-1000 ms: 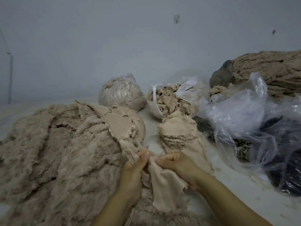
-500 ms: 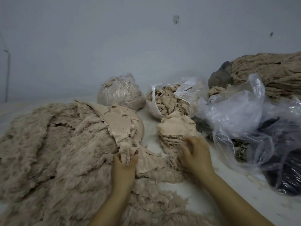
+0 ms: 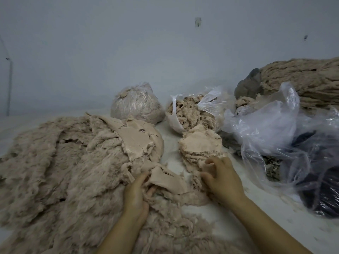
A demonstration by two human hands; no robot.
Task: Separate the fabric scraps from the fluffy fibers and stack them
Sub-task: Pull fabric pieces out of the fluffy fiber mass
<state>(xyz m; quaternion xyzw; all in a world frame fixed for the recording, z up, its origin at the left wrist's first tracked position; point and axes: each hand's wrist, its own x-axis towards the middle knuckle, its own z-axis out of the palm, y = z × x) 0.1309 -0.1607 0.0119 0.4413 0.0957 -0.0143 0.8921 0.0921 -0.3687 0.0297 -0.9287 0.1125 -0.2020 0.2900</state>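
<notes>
Two bare hands work at the near edge of a pale table (image 3: 275,208). At far left, a large heap of fluffy fibers (image 3: 55,171) covers most of the table on that side and runs down to the bottom edge of the view. Smooth fabric backing (image 3: 136,139) lies exposed along the heap's upper right edge, torn in several places.

The left hand (image 3: 135,194) rests on the right edge of the heap. Its fingers curl around the lower edge of a fabric scrap (image 3: 165,178) and hold it. The scrap lies smooth side up, between the two hands.

Behind the heap, near the wall, a closed clear bag of fibers (image 3: 136,104) sits on the table. Just to its right stands an open clear bag of fibers (image 3: 190,112).

In front of the open bag, a stack of fabric scraps (image 3: 200,145) sits on the table, smooth side up. The right hand (image 3: 222,177) lies against the near side of this stack. Its fingers are loosely bent and touch the lower scraps; whether they pinch any of them cannot be determined.

At right, loose clear plastic bags (image 3: 271,129) lie crumpled over dark material (image 3: 324,191). Behind them, at far right, a thick bundle of tan fibers (image 3: 302,79) lies on its side.
</notes>
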